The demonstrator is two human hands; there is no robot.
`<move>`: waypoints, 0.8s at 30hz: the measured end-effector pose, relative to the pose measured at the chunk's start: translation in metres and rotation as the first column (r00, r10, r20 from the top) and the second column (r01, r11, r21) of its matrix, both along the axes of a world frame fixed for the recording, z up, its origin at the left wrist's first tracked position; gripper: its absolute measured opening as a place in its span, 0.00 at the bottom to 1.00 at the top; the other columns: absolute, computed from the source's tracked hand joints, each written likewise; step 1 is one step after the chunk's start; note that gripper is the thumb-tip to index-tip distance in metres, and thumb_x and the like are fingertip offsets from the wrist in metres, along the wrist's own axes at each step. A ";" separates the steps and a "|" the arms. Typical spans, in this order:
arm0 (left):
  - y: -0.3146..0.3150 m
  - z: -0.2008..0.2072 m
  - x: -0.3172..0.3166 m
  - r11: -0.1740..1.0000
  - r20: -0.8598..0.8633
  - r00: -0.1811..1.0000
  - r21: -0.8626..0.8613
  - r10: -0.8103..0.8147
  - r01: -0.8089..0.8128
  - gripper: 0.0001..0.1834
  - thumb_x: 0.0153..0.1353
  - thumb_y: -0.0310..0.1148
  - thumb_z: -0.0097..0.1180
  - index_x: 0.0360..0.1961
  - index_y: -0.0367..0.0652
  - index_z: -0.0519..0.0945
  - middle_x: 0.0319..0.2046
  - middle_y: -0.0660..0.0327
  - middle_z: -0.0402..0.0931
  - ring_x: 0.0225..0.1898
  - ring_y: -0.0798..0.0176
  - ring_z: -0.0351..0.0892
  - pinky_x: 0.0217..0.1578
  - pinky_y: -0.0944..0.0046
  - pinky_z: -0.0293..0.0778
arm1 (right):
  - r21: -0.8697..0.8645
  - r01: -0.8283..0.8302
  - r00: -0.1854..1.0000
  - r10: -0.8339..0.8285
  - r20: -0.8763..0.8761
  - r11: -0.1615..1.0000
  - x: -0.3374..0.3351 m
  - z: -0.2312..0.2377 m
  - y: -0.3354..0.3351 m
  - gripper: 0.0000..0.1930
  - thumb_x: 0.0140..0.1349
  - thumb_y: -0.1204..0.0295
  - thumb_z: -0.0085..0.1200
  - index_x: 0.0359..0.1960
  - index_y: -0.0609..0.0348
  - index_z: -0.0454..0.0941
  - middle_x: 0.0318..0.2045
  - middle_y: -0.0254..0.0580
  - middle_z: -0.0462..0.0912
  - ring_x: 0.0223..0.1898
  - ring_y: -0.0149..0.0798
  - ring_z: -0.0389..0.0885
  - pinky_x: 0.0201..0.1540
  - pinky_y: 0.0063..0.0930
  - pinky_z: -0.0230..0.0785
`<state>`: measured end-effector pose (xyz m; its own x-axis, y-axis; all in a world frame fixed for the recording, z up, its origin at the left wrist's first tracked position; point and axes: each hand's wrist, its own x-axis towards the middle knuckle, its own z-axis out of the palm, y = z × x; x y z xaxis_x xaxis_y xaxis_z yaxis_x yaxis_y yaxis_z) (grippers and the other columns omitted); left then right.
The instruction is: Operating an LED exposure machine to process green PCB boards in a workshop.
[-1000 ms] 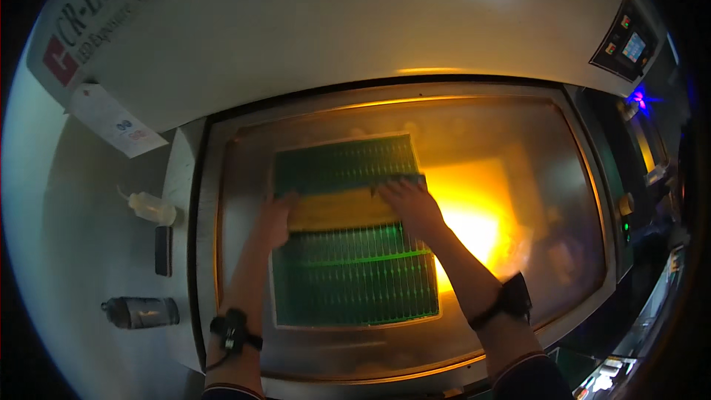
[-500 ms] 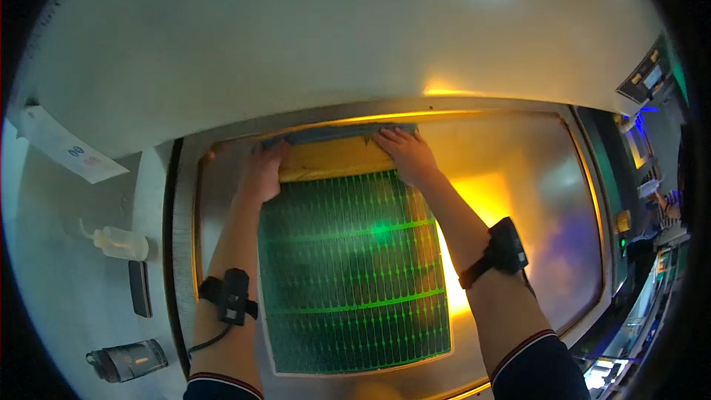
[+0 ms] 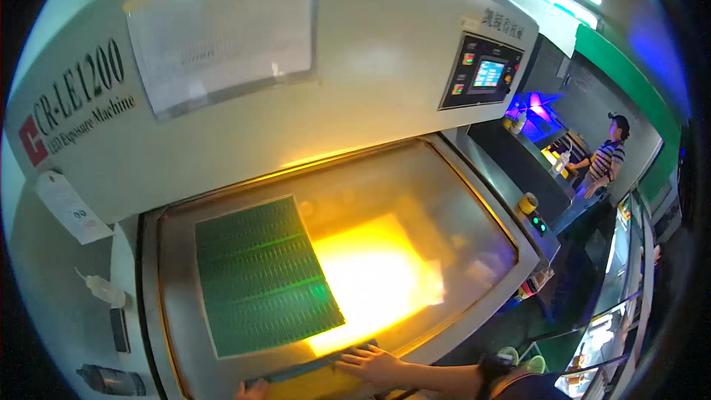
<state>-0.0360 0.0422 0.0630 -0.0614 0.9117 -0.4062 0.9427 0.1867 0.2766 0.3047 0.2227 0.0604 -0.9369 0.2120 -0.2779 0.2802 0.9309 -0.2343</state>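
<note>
A wide yellow piece with a blue-grey edge strip is at the near side of the machine's glass-like bed, partly cut off by the picture's lower edge. My right hand grips its right part, fingers laid over the grey strip. At its left end my left hand grips it too; only the fingers show. Beyond them a green panel with rows of fine pattern lies flat on the left half of the bed, touched by neither hand. Bright yellow light glows beside it.
A pale machine cover stands raised behind the bed, with a control screen. On the left are a squeeze bottle, a phone-like dark slab and a dark cylinder. Another person stands at a far-right machine.
Both hands have come from the panel's far edge to the bed's near side, bringing the yellow piece along. The panel is uncovered. My view has lifted and swung right.
</note>
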 end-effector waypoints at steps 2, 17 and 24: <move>-0.009 0.008 0.011 0.999 0.157 0.987 0.011 0.042 -0.044 0.34 0.56 0.25 0.53 0.67 0.45 0.66 0.63 0.47 0.68 0.66 0.34 0.59 0.66 0.43 0.59 | 0.035 0.052 0.999 -0.051 -0.011 0.998 -0.004 -0.001 0.015 0.36 0.61 0.63 0.52 0.72 0.45 0.55 0.69 0.39 0.63 0.68 0.47 0.65 0.65 0.51 0.63; -0.044 0.024 0.294 0.942 -0.052 0.946 0.119 0.321 -0.313 0.39 0.55 0.36 0.63 0.69 0.45 0.65 0.65 0.54 0.68 0.66 0.50 0.64 0.64 0.53 0.62 | 0.105 0.222 0.973 -0.213 -0.088 0.970 0.247 -0.095 0.051 0.27 0.63 0.64 0.49 0.66 0.24 0.66 0.68 0.31 0.66 0.67 0.47 0.67 0.51 0.50 0.77; -0.107 0.009 0.340 0.662 0.800 0.070 -0.441 0.597 -0.606 0.38 0.56 0.37 0.63 0.68 0.44 0.66 0.64 0.54 0.70 0.65 0.52 0.66 0.62 0.53 0.64 | 0.058 0.503 0.862 -0.495 -0.105 0.863 0.309 -0.231 0.074 0.23 0.66 0.68 0.42 0.61 0.25 0.71 0.67 0.32 0.68 0.66 0.45 0.67 0.62 0.54 0.64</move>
<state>0.3043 -0.0652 0.0723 -0.2346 0.7514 -0.6168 -0.2661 0.5606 0.7842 0.6139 0.2963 -0.1705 -0.7186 0.6756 -0.1652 0.6949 0.6882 -0.2084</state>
